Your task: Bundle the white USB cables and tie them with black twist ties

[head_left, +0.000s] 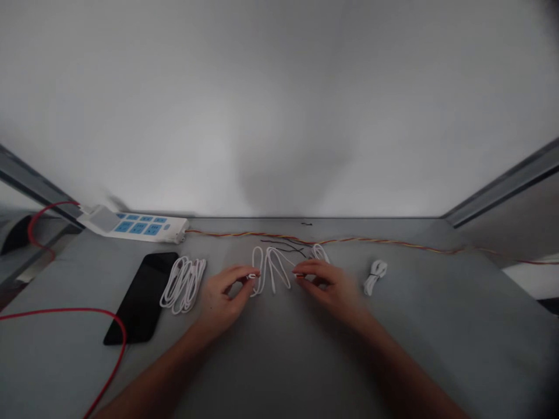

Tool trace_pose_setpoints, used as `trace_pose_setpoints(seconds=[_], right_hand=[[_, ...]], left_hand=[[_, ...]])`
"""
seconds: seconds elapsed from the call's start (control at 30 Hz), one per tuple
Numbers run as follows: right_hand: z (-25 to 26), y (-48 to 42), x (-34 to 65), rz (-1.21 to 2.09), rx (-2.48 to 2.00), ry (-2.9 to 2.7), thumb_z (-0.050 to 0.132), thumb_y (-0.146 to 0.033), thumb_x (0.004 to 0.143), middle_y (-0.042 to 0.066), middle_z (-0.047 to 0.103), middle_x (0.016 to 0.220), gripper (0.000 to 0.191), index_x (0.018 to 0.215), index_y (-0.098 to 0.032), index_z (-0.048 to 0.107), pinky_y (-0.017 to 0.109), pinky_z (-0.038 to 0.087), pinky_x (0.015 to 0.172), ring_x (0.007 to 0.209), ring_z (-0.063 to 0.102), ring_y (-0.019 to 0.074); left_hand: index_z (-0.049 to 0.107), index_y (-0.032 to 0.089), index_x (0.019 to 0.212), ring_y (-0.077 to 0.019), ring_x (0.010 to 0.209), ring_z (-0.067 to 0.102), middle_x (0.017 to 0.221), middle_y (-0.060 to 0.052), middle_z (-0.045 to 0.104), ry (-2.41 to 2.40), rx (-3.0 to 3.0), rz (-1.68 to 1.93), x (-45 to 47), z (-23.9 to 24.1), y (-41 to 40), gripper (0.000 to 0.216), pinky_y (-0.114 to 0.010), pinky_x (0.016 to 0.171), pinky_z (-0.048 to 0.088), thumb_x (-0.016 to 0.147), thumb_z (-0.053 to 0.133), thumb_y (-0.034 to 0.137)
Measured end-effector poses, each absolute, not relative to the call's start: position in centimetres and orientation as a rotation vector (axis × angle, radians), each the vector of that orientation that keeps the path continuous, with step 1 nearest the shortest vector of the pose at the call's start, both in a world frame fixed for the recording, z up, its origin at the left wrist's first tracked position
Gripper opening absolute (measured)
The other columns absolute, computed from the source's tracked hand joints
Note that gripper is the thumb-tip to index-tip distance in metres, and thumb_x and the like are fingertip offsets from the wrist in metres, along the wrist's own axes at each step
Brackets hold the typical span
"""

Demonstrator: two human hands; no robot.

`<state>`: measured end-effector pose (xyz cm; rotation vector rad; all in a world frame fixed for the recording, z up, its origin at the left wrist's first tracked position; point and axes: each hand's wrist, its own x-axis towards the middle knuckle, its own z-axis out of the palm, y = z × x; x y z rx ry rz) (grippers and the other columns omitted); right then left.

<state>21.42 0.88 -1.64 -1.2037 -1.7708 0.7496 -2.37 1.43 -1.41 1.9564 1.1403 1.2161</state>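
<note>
A loosely folded white charging cable (pixel 271 262) lies on the grey table between my hands. My left hand (pixel 222 298) pinches one small white connector end of it between thumb and fingertips. At the other side, my right hand (pixel 331 291) is closed on the cable's other end, a plug with a bit of orange showing. Some white loops (pixel 320 252) stick out behind the right fingers. Just beyond the cable are thin black twist ties (pixel 283 249). Beside my left hand rests a coiled white cable (pixel 183 285), with a black smartphone (pixel 142 299) left of it.
A white power strip (pixel 140 228) with blue sockets and a plugged-in charger stands at the back left. A twisted red-yellow wire (pixel 375 240) runs from it along the back. A small tied white cable (pixel 375 276) lies right. A red cable (pixel 117 343) crosses the left front.
</note>
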Motion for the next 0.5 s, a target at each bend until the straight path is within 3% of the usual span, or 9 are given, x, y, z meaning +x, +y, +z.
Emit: trace_pose_setpoints(seconds=[0.5], right_hand=[[-1.42, 0.81, 21.46, 0.747, -1.224, -1.795, 0.058, -0.025, 0.084, 0.005, 0.070, 0.094, 0.016, 0.092, -0.025, 0.072, 0.024, 0.054, 0.057, 0.075, 0.065, 0.0151]], left_hand=[[0.069, 0.020, 0.095, -0.0178, 0.082, 0.067, 0.091, -0.006, 0.071, 1.165, 1.961, 1.192, -2.28, -1.44, 1.23, 0.015, -0.030, 0.074, 0.055, 0.084, 0.058, 0.021]])
